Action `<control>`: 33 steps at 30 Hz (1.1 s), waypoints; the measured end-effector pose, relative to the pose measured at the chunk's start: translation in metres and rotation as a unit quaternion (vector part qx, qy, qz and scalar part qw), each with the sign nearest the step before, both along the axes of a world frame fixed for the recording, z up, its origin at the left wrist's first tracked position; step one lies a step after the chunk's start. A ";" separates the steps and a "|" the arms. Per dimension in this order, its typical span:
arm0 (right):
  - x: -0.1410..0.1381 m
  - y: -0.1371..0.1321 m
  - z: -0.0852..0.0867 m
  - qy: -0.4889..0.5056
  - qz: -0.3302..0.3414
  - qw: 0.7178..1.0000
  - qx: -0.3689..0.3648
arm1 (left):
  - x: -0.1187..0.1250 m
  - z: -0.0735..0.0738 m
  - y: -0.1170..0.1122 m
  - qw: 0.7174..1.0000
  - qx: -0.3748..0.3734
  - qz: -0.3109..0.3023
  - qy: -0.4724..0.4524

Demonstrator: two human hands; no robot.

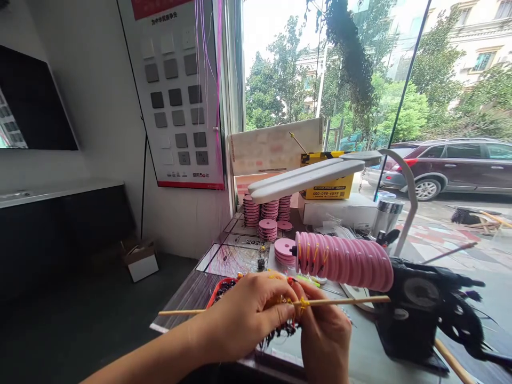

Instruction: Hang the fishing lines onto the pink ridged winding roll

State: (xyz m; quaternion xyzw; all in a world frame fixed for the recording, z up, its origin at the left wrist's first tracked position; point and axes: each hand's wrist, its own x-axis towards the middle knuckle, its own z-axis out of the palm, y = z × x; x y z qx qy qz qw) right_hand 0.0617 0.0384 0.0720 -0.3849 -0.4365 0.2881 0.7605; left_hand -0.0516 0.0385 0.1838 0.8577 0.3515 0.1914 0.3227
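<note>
A thin wooden stick (344,301) lies level across both of my hands, its ends poking out left and right. My left hand (244,317) is closed, with thumb and fingers pinching the stick near a small yellow thread knot (303,304). My right hand (325,336) is closed too, its fingers curled up around the same spot from below. Just behind them a long row of pink foam spools (344,260) sits threaded on a rod. Under my hands a red tray (218,290) with dark small parts is partly hidden.
Stacks of pink spools (267,212) stand at the table's far side beside a yellow box (326,186) and a white lamp head (306,178). A black device (416,314) with dark feathery fibres sits at right. Left of the table is open dark floor with a cardboard box (140,260).
</note>
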 end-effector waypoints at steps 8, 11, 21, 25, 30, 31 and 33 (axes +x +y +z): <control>0.014 0.005 0.009 -0.083 0.026 0.995 0.046 | -0.004 -0.002 0.001 0.999 0.000 -0.027 0.029; 0.019 0.008 0.018 -0.099 0.056 0.992 0.055 | -0.006 -0.002 -0.001 0.995 -0.004 -0.056 0.082; 0.061 0.008 0.017 -0.143 -0.240 0.960 0.020 | -0.009 0.004 -0.002 0.992 0.018 -0.069 0.103; 0.082 0.011 0.024 -0.272 -0.326 0.905 -0.029 | -0.009 0.006 -0.001 0.992 0.023 -0.066 0.107; 0.088 0.018 0.026 -0.354 -0.401 0.844 -0.035 | -0.008 0.006 -0.002 0.991 0.019 -0.068 0.117; 0.089 0.018 0.025 -0.364 -0.416 0.833 -0.038 | -0.008 0.006 -0.002 0.990 0.020 -0.069 0.117; 0.091 0.017 0.022 -0.388 -0.421 0.819 -0.041 | -0.008 0.006 -0.001 0.990 0.022 -0.072 0.117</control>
